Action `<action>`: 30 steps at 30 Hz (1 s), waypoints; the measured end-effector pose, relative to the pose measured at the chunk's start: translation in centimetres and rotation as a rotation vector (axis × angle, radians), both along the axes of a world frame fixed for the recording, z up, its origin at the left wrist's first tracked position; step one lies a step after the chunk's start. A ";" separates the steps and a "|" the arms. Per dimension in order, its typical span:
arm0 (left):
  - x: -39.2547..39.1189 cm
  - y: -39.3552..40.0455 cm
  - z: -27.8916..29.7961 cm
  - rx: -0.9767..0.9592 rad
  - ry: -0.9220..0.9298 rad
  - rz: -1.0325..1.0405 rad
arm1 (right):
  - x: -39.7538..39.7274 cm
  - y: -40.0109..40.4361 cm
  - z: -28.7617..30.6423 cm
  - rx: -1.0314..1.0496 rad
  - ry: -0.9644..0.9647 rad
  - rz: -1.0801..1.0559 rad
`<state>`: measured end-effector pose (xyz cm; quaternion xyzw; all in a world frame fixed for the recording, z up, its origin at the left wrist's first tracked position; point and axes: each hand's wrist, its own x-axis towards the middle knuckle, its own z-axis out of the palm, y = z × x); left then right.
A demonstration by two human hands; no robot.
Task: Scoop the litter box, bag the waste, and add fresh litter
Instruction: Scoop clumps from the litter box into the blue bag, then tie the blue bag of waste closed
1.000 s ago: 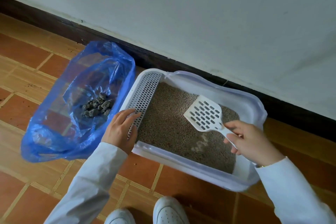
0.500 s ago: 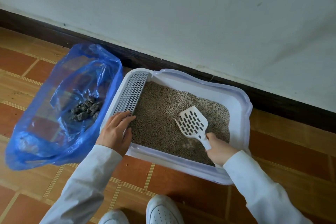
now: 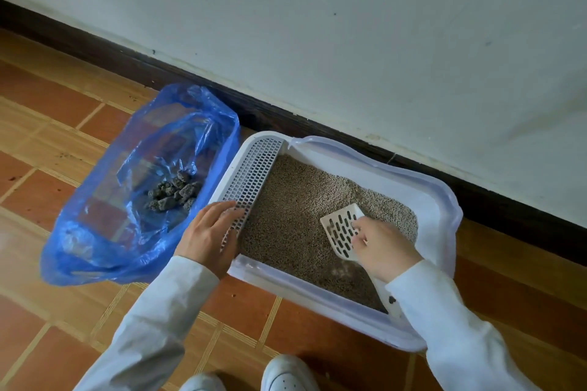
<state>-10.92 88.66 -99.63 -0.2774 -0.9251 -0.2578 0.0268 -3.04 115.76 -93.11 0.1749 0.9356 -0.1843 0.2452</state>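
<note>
A white litter box [image 3: 441, 200] sits on the tiled floor [image 3: 47, 98], its far side close against the dark baseboard [image 3: 317, 127] under the pale wall [image 3: 317, 25]. Grey-brown litter [image 3: 292, 209] fills the box. Along the box's left end runs a white slotted grate [image 3: 254, 171].

The left hand [image 3: 209, 235] rests flat on the near part of that grate and the box's left rim, fingers stretched out and holding nothing. The right hand [image 3: 382, 247] is inside the box near its right front part, closed around a white slotted scoop [image 3: 340, 228]. The scoop's blade points away from the person, tilted, with its far edge down at the litter. Its handle runs back under the hand towards the box's front right corner, where its end with a small hole shows beside the sleeve [image 3: 444, 320].

Just to the left of the box, touching its left side, an open blue plastic bag [image 3: 95, 232] lies on the floor. Dark grey clumps [image 3: 173, 192] sit in a heap inside the bag, on the side nearest the box.

In front of the box, at the bottom edge of the view, the toes of two white shoes [image 3: 286, 374] show.
</note>
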 end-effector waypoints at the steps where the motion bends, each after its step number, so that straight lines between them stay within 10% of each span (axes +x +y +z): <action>1: -0.1 -0.5 0.1 -0.008 -0.002 0.012 | -1.0 -0.7 0.2 -0.020 0.084 0.014; 13: -0.7 -10.2 1.6 -0.057 -0.053 0.296 | -16.4 -11.9 0.9 -0.277 0.588 0.181; 30: 0.2 -19.0 2.7 -0.356 -0.066 0.176 | -32.0 -19.3 -4.6 -0.201 0.433 0.285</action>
